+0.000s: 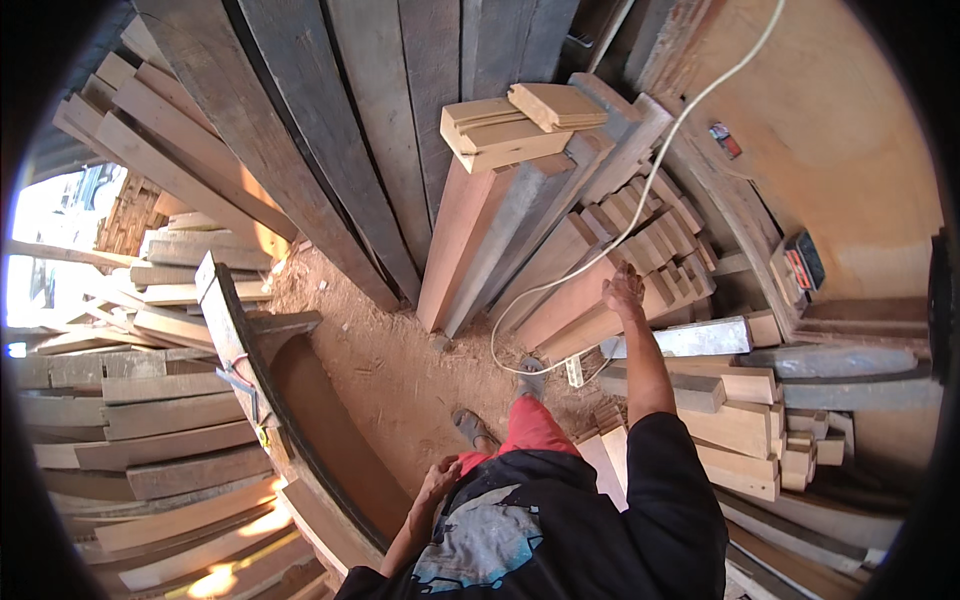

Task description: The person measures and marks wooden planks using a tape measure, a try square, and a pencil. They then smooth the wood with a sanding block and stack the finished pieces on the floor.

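My right hand (624,289) reaches out to a stack of squared timbers (668,255), fingers apart and resting on or just over their pale ends; exact contact is unclear. A white cable (532,292) loops down past this hand. My left hand (440,478) hangs by my red shorts (535,428), fingers loosely bent and apparently empty. In front of me stand long upright planks (425,110) and a pinkish post (455,250), with short grooved wooden blocks (505,135) on top.
A worn bench edge (232,330) with small tools (246,395) runs along my left, with stacked boards (170,430) beyond. At right lie more timber offcuts (730,430) and a plywood panel (840,130) with a dark box (805,262) beside it. Sawdust covers the floor (350,390).
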A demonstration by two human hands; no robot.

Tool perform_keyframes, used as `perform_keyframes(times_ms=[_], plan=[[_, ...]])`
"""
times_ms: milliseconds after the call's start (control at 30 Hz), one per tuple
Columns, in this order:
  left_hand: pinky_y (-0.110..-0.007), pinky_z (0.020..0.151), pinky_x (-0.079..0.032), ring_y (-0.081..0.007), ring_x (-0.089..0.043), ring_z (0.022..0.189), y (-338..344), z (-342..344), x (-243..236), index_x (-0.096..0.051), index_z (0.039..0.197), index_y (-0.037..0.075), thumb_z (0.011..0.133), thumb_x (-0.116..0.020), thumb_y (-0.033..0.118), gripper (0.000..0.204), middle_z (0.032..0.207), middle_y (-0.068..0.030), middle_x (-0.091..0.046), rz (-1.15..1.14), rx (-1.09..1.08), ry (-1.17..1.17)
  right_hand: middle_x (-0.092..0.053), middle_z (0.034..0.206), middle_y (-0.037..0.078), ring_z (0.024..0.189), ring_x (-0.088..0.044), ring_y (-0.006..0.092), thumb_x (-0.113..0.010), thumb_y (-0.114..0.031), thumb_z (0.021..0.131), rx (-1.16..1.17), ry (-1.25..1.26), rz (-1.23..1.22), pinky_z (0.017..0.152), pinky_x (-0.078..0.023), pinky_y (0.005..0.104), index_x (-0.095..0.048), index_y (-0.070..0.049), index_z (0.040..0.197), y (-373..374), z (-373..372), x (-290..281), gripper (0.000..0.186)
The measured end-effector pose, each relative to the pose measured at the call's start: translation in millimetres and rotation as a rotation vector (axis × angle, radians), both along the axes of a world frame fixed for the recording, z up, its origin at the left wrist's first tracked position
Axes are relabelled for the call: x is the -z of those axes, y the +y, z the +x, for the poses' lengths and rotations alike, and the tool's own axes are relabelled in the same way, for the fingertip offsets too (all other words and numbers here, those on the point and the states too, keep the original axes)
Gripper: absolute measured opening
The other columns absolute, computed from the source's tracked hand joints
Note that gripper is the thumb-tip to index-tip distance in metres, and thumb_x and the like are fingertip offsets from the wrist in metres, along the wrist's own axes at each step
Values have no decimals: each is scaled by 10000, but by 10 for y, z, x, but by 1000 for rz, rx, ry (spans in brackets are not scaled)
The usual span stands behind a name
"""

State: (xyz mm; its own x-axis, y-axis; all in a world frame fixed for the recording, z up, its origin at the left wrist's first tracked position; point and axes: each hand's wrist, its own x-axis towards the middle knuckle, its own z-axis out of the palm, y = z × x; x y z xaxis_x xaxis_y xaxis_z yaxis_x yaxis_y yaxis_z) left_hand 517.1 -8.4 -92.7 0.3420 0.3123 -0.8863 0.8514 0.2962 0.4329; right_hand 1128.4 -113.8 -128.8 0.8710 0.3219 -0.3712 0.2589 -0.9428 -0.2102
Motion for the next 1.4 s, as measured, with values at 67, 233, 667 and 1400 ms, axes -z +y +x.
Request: perform_keyframes(times_ms=[67, 233, 667, 1400], plan=[[-358, 908, -522, -226, -670, 1012, -131, 324, -228, -589, 1361, 11, 998, -589, 421, 548, 1120, -149, -716, -11, -52, -14, -456, 1451, 230, 1303, -491, 421, -679, -317, 872, -96, -47, -39, 1064, -439, 524, -424, 12, 1410, 119, 57, 132, 680], [-363, 917, -522, -233, -669, 1048, -154, 676, -372, -571, 1377, -4, 1002, -575, 418, 565, 1147, -168, -713, -44, -28, 7, -437, 1453, 230, 1277, -504, 399, -686, -365, 870, -101, -111, -161, 1060, -432, 500, -440, 14, 1396, 166, -10, 129, 694], [-365, 903, -536, -253, -693, 1010, -38, 950, -87, -585, 1353, -35, 997, -554, 379, 547, 1108, -204, -729, 30, 77, -2, -440, 1447, 237, 1306, -475, 468, -770, -462, 812, 190, 175, -111, 1056, -413, 582, -264, -162, 1567, -510, -61, -25, 957], [-388, 1010, -523, -298, -656, 1205, -224, 364, 139, -575, 1351, -15, 949, -641, 348, 545, 1282, -204, -679, 102, -197, -10, -647, 1216, 304, 1142, -640, 442, -825, -317, 713, -307, 331, -50, 973, -518, 501, -465, 42, 1369, 158, -1887, -698, 830]])
